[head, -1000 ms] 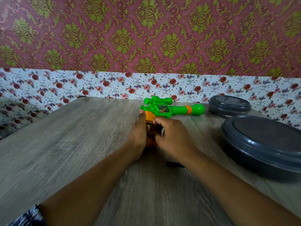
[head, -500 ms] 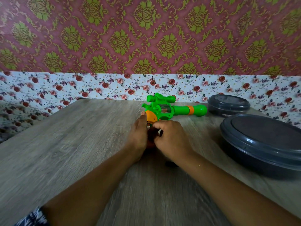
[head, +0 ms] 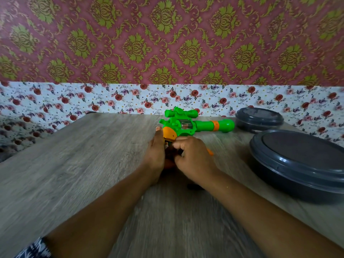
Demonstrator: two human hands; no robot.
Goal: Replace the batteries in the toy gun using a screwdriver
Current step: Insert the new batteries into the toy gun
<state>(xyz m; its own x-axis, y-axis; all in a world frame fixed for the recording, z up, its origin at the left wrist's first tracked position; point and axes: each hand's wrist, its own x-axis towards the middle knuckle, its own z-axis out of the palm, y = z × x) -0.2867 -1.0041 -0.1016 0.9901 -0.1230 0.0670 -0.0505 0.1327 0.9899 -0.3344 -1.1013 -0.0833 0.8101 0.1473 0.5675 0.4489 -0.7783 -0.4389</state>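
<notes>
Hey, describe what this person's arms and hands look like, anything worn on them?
Both forearms are bare, with no watch, bracelet or gloves visible. The left hand and right hand show no rings. Dark blue-and-white patterned fabric shows near the left elbow.
</notes>
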